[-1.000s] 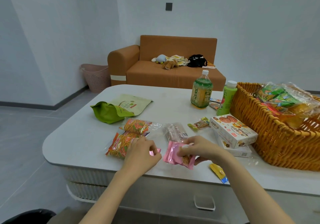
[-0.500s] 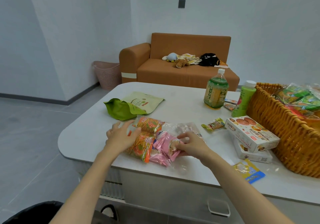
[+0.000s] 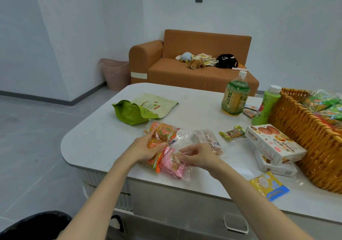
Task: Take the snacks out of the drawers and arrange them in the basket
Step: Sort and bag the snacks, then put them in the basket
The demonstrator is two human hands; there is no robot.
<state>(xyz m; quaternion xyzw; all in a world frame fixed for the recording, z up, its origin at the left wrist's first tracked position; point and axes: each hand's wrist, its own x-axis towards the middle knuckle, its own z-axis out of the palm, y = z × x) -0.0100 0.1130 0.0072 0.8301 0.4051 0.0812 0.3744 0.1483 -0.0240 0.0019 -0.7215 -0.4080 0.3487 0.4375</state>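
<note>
Hands round snack packets — table edge

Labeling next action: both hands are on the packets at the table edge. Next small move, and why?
Probably lift the bunch toward the basket on the right: left hand grips the orange packets, right hand pinches the pink packet, both already side by side.

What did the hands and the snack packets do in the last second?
The left hand let go of the pink packets and now grips the orange packets, bunched against the pink ones; the right hand kept its hold there. Boxes, bottles, basket stayed.
</note>
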